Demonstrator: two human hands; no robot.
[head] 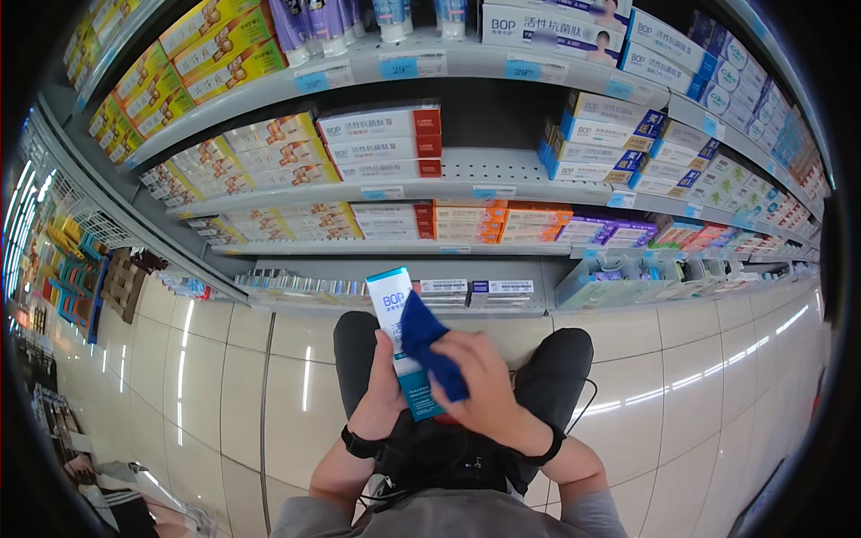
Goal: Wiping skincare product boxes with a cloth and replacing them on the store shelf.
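Note:
Above my lap, my left hand (382, 376) grips a white and teal toothpaste box (390, 296) by its side, with the box standing lengthwise away from me. My right hand (481, 383) holds a dark blue cloth (424, 329), which lies over the right part of the box's printed face and hides some of it. Both wrists wear black bands. My knees are bent on either side, close to the lowest shelf.
Shelves (498, 168) ahead hold stacked toothpaste boxes (380, 144), with tubes (323, 27) on the upper shelf. Clear bins (585, 282) stand low at right. Tiled floor (625, 376) surrounds me. At lower left, part of another person (121, 497) shows.

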